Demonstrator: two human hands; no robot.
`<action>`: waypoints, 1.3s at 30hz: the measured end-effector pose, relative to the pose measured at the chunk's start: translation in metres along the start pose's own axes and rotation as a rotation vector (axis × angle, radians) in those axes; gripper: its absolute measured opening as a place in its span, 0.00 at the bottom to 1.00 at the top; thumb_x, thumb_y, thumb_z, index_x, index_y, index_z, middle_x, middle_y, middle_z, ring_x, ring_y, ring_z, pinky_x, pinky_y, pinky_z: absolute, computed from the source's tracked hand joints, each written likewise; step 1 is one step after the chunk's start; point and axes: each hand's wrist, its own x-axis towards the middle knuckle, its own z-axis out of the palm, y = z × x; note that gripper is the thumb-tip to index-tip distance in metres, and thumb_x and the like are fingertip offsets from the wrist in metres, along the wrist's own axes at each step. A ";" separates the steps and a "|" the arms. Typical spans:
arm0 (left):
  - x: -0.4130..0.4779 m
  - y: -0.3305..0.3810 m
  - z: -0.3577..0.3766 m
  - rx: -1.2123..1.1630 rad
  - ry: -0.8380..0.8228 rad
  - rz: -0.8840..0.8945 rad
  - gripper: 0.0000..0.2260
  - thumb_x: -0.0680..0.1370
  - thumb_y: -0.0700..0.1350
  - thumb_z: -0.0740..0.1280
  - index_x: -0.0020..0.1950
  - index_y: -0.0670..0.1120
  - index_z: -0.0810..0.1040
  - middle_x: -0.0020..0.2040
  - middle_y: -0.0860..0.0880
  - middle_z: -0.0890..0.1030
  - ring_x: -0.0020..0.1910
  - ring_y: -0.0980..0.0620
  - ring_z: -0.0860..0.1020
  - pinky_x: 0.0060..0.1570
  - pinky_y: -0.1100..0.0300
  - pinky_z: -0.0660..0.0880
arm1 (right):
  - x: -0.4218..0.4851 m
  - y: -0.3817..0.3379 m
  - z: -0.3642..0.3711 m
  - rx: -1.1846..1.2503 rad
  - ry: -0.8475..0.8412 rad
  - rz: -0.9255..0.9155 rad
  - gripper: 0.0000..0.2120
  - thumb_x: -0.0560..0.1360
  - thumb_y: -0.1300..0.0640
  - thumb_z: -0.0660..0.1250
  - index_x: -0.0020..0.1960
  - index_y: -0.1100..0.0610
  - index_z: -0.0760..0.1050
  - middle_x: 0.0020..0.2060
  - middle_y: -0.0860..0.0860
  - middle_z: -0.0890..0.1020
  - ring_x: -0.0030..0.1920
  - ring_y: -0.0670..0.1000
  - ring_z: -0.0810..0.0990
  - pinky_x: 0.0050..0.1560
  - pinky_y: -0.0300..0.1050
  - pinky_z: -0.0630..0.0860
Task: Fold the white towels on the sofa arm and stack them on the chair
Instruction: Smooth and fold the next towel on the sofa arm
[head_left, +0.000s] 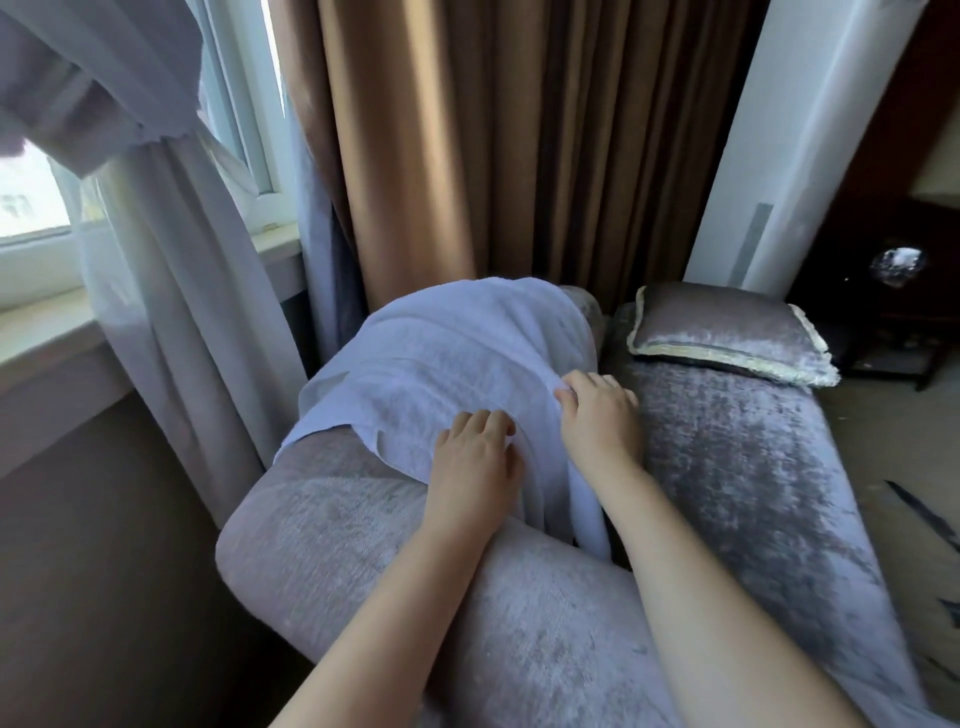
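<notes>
Seen through my head camera: two bare hands on a white towel (457, 353) draped over the grey velvet sofa arm (332, 525). The left hand (475, 454) sits knuckles-up near the towel's closer edge, its fingers (485, 421) curled down into the cloth and bunching it. Just right of them, the right hand (597, 415) pinches a raised fold of the same towel, fingers (571, 395) bent tight on the ridge; I cannot see the thumb. The towel spreads beyond both sets of fingertips over the crown of the arm. One end hangs down under the right wrist, beside the sofa seat (753, 493). Well right of the right fingers, a fringed grey cushion (727, 332) lies on the seat. Beyond the fingertips hangs a brown curtain (493, 130). Far left of the left fingers are a sheer curtain (171, 270) and a window (31, 197).
</notes>
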 end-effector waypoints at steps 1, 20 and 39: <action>0.000 0.001 -0.001 0.009 0.021 0.002 0.07 0.68 0.40 0.64 0.45 0.44 0.77 0.40 0.50 0.79 0.41 0.45 0.78 0.36 0.53 0.73 | -0.009 -0.005 -0.007 -0.026 0.040 -0.065 0.08 0.78 0.59 0.62 0.40 0.56 0.75 0.37 0.52 0.79 0.44 0.56 0.78 0.47 0.50 0.69; -0.067 0.079 -0.067 -0.042 0.029 0.535 0.07 0.75 0.44 0.62 0.39 0.44 0.74 0.34 0.49 0.73 0.33 0.47 0.71 0.37 0.56 0.65 | -0.188 0.047 -0.215 -0.265 0.392 -0.202 0.12 0.76 0.61 0.56 0.42 0.61 0.77 0.36 0.53 0.78 0.39 0.57 0.75 0.41 0.49 0.67; 0.025 0.105 -0.012 -0.056 -0.762 0.353 0.15 0.83 0.40 0.55 0.63 0.48 0.78 0.61 0.50 0.80 0.60 0.49 0.77 0.58 0.62 0.70 | -0.128 0.084 -0.220 0.122 -0.363 0.300 0.12 0.81 0.58 0.59 0.50 0.44 0.77 0.47 0.42 0.81 0.49 0.45 0.79 0.50 0.39 0.74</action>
